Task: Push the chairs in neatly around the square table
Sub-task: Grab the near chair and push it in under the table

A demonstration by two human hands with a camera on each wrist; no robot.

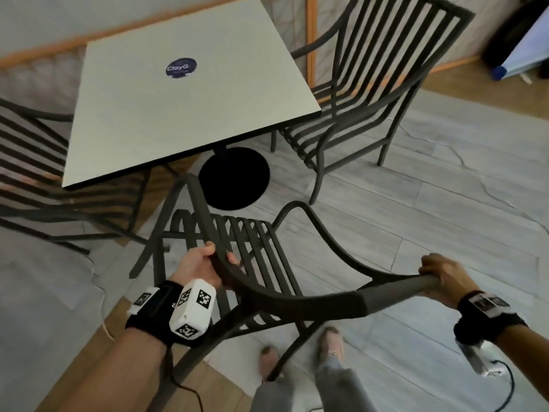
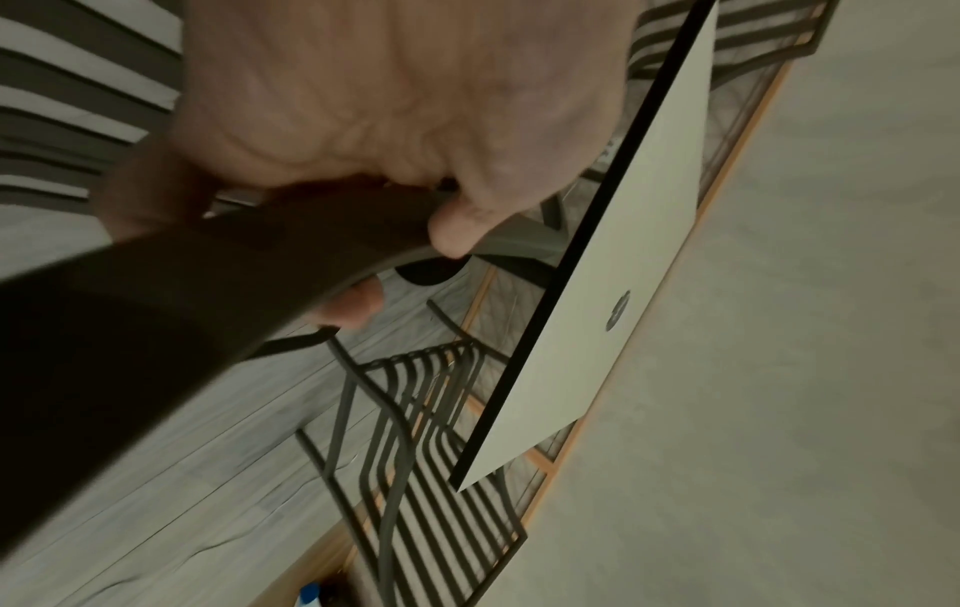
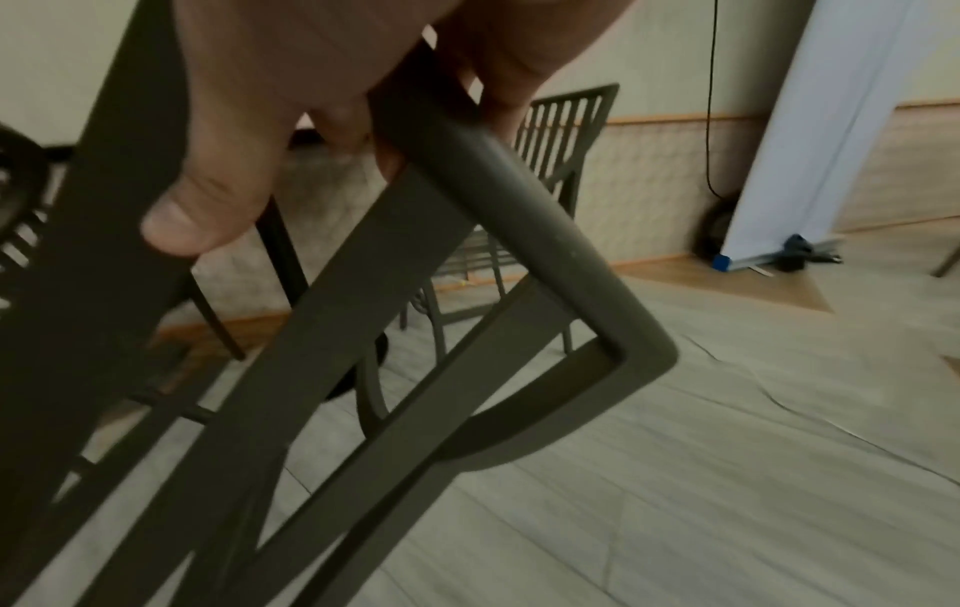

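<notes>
A dark metal slatted armchair (image 1: 255, 245) stands in front of me, its seat facing the square white table (image 1: 190, 93). My left hand (image 1: 202, 267) grips the top rail of its backrest at the left corner (image 2: 218, 263). My right hand (image 1: 442, 276) grips the same rail at the right corner (image 3: 519, 230). The chair's seat stands short of the table's near edge, beside the black round table base (image 1: 234, 178). A second armchair (image 1: 365, 93) stands at the table's right side and a third (image 1: 38, 162) at its left.
Grey plank flooring (image 1: 430, 203) lies to the right, wood flooring at the lower left. A wall with an orange trim runs behind the table. A white roll-up banner (image 3: 831, 143) with a blue foot leans at the far right. My feet (image 1: 329, 343) stand behind the chair.
</notes>
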